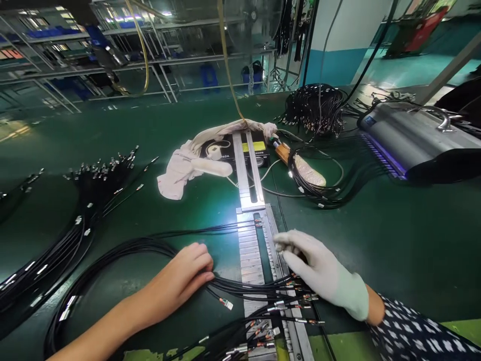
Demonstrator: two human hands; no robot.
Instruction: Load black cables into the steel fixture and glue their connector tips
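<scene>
On the green table [368, 235], a black box [225, 156] at twelve o'clock reads "DONG". Knuckles up, the bare left hand [191, 268] pinches smooth black cables [240, 287] crossing the ridged metal fixture [250, 263] toward three o'clock. The gloved right hand [319, 266] curls alongside; I cannot tell whether its grip holds anything.

A bare left hand [186, 276] grips black cables [240, 287] stretching across a slotted metal jig [251, 263], while a gloved right hand [319, 268] curls its fingers at the jig's right edge on a green worktable [150, 213]. Beyond lies rumpled white cloth [175, 173]; a gray machine [411, 130] with a metal handle stands at right.
</scene>
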